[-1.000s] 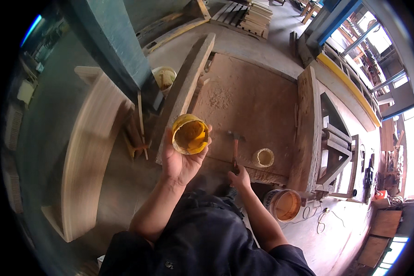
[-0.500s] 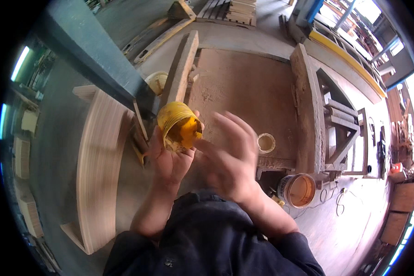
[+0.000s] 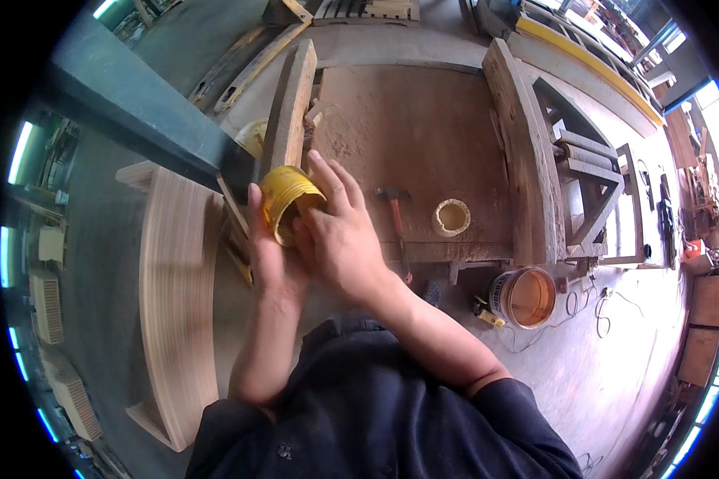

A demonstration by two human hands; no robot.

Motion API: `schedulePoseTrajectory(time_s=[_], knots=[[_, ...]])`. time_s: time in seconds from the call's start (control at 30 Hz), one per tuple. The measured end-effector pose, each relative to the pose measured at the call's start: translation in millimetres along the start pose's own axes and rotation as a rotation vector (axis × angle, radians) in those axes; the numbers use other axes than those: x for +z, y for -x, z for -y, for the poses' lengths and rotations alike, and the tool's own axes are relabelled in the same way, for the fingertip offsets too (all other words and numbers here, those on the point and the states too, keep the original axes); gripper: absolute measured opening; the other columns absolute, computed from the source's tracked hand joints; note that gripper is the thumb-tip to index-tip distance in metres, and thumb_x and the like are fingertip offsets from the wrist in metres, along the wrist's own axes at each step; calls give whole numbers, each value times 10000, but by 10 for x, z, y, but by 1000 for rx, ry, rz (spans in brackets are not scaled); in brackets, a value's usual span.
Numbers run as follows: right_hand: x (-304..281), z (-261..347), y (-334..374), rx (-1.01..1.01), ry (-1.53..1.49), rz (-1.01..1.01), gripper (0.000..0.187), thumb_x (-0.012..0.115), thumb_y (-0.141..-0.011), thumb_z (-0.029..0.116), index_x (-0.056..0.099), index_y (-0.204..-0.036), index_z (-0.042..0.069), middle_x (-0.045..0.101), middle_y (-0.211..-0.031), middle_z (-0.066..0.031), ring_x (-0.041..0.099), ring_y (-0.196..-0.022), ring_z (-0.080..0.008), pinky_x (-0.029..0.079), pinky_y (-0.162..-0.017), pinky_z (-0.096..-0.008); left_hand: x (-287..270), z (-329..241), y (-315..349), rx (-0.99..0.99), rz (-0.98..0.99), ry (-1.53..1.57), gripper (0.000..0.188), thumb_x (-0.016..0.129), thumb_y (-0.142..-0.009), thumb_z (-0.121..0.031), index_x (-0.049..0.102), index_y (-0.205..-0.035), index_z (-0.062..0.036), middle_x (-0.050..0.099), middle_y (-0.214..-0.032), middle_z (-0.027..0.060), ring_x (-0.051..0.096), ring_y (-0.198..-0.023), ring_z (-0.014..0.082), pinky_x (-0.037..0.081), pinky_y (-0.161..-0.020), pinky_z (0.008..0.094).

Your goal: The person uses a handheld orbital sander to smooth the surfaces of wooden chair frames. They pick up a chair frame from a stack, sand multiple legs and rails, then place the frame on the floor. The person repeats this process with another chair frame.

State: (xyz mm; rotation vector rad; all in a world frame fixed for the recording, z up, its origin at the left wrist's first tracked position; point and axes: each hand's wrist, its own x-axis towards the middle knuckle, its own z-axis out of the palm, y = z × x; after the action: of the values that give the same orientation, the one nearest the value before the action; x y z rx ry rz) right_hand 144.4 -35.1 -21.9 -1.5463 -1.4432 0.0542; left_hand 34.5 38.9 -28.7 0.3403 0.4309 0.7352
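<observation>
I see my left hand [image 3: 268, 259] gripping the yellow can [image 3: 289, 203] from below-left, its open mouth turned toward my right hand [image 3: 339, 239], whose fingers reach inside, above the counter [image 3: 407, 136]; the hammer [image 3: 395, 219] lies just right.

The yellow can [image 3: 290, 201], a ribbed round tin with an open mouth, is held up in front of the wooden workbench [image 3: 423, 136], tilted on its side. Just past it, by the bench's left plank, the rim of a pale yellow tub [image 3: 252, 136] shows, mostly hidden. On the bench top, towards its right front corner, stands a small cream-coloured round pot [image 3: 451, 216], open at the top. On the floor below the bench's right front corner stands an orange-brown bucket [image 3: 524, 297] with a white rim, also open. No labels, signs or screens can be made out.
</observation>
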Motion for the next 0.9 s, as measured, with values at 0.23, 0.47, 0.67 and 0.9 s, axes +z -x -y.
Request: schedulePoseTrajectory(time_s=[0.23,0.47,0.67,0.9], knots=[[25,-18,20,38,-13,-38,344,712,-822,120,708,-1141,-8,515,-1493,-246,456,-1401,-433,429,-1173,-474,-28,20,-19,16,-58,-114,729,534,-1026,-642,511,-1461,-58,599,-1408,148,599,-1295,284,505,-1114,435],[-24,-19,21,186,-177,-96,332,729,-806,78,730,-1132,16,618,-1347,-195,560,-1270,-395,485,-1096,-428,86,64,18,-22,-104,-182,685,546,-1032,-622,566,-1399,-44,630,-1327,133,619,-1243,250,515,-1081,390],[-84,-177,-27,201,-133,-28,248,752,-786,114,803,-1023,59,687,-1275,-138,607,-1167,-352,537,-1001,-409,117,271,-16,41,-189,-278,690,540,-1019,-644,572,-1385,-60,633,-1304,122,620,-1226,250,497,-1091,403],[185,-392,79,160,-205,-73,233,754,-782,132,819,-995,62,676,-1295,-175,595,-1218,-362,531,-1014,-402,-153,241,-199,4,-197,-278,669,532,-1027,-608,557,-1395,-49,615,-1318,128,617,-1223,252,502,-1080,397]])
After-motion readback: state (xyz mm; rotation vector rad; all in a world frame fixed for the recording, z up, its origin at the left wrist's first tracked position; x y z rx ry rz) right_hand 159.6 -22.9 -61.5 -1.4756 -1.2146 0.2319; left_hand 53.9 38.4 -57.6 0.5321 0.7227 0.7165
